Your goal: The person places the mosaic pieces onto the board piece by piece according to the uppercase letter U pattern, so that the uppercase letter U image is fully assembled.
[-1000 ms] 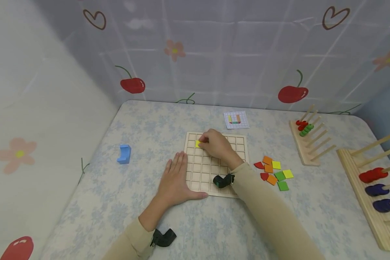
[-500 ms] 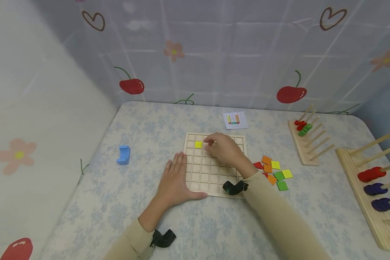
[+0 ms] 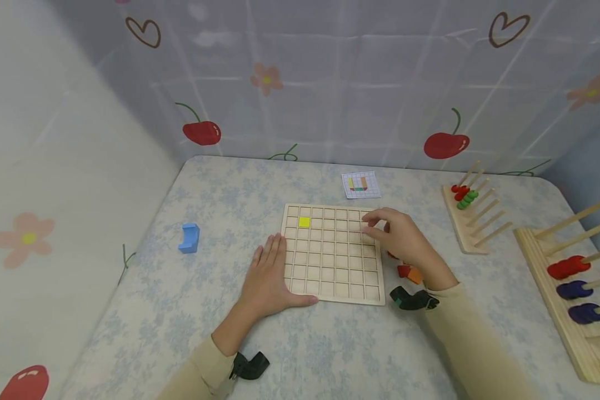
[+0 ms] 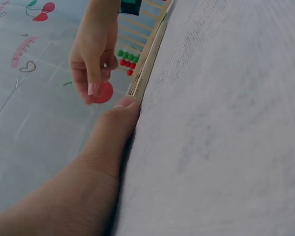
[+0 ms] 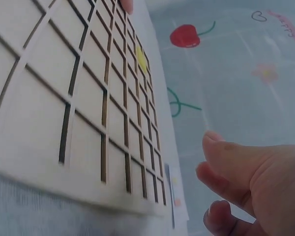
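Observation:
A wooden grid board (image 3: 328, 253) lies on the table, with one yellow square tile (image 3: 304, 222) in a cell near its upper left. Along the board's left edge rests my left hand (image 3: 267, 280), fingers straight and thumb against the near edge; the thumb also shows at the board's edge in the left wrist view. My right hand (image 3: 397, 236) hovers over the board's right edge, fingers loosely bent with nothing between them. Below it, red and orange tiles (image 3: 414, 275) are partly visible; the hand and forearm cover the other loose tiles. In the right wrist view the yellow tile (image 5: 141, 59) sits far off.
Behind the board lies a card (image 3: 361, 185) printed with a coloured U shape on a grid. A blue U-shaped block (image 3: 189, 238) stands at left. Two wooden peg racks, a small one (image 3: 467, 222) and a larger one (image 3: 555, 300), hold coloured beads at right.
My right hand has let go of the yellow tile, leaving it in its cell, and has moved right across the board towards the loose tiles. The left hand has stayed in place.

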Available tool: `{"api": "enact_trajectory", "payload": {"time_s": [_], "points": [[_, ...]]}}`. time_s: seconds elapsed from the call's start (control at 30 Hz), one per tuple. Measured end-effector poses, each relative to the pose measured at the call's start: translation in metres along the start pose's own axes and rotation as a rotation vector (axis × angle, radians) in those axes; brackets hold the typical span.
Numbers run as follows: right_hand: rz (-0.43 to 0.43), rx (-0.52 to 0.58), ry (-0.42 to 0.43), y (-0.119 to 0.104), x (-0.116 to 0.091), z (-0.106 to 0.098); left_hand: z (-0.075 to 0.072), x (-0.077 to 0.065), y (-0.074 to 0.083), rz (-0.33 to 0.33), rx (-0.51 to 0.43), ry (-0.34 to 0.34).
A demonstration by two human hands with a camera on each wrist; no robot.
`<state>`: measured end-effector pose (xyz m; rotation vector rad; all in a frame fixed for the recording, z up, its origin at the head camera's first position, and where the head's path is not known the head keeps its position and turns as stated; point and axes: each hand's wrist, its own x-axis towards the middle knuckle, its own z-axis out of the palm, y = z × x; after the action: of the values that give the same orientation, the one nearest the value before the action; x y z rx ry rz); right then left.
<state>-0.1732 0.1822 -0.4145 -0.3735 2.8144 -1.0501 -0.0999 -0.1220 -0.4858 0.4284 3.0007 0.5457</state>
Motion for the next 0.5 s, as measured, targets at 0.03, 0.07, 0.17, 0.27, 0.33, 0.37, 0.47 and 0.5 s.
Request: {"api": "enact_trajectory", "payload": {"time_s": [0.03, 0.07, 0.17, 0.27, 0.33, 0.37, 0.47, 0.5], "points": [[0.015, -0.004, 0.01, 0.006, -0.003, -0.004, 0.0, 0.0, 0.0, 0.002, 0.003, 0.002], [0.03, -0.01, 0.018, 0.011, -0.007, -0.008, 0.001, 0.0, 0.0, 0.003, 0.007, 0.003], [0.053, -0.041, 0.046, 0.028, -0.018, -0.019, 0.001, 0.0, -0.001, 0.002, 0.019, 0.004], [0.069, -0.07, 0.078, 0.043, -0.029, -0.029, 0.001, 0.0, -0.001, 0.003, 0.024, 0.005], [0.092, -0.082, 0.092, 0.051, -0.036, -0.034, 0.001, 0.0, -0.001, 0.003, 0.022, 0.008], [0.105, -0.083, 0.098, 0.055, -0.039, -0.037, 0.001, 0.0, 0.0, 0.004, 0.022, 0.008], [0.136, -0.09, 0.109, 0.062, -0.048, -0.041, 0.0, 0.0, 0.0, 0.003, 0.024, 0.006], [0.139, -0.091, 0.114, 0.064, -0.05, -0.042, 0.0, 0.0, 0.0, 0.001, 0.027, 0.003]]}}
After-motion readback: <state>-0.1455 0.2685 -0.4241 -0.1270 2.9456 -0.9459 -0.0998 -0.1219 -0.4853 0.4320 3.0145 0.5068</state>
